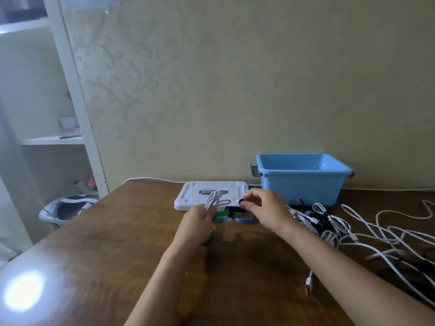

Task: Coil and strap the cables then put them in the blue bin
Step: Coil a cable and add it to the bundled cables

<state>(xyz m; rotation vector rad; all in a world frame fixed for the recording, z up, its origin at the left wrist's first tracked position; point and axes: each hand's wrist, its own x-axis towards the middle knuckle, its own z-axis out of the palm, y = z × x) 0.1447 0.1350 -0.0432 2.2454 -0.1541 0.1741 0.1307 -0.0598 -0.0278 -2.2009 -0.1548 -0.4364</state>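
- Two bare hands are at work over the brown wooden table [94, 243], both near its far middle.
- One coiled white cable [215, 200] is gripped in the left hand [199, 221], whose fingers are curled round the bunched loops; the loops stick up and away over the lid behind.
- One small black strap [242, 202] is pinched between thumb and fingertips of the right hand [266, 211], just right of the coil.
- One green strap roll [220, 218] lies under and beside the left hand, and one pale blue-violet roll [244, 219] sits flat on the table between the two hands.
- One white plastic lid [200, 196] lies flat just beyond the hands, with a dark slot in its middle.
- One blue bin [303, 187] stands at the far right against the wall, with a grey handle at each end; from here I cannot see what is in it.
- Many loose cables [376, 234], mostly white with a few dark ones, lie tangled on the right of the table in front of the bin; too knotted to count.
- One white shelf unit [77, 118] stands far left, with a pale basket [63, 209] on the floor below it.
- No writing or brand is readable anywhere.
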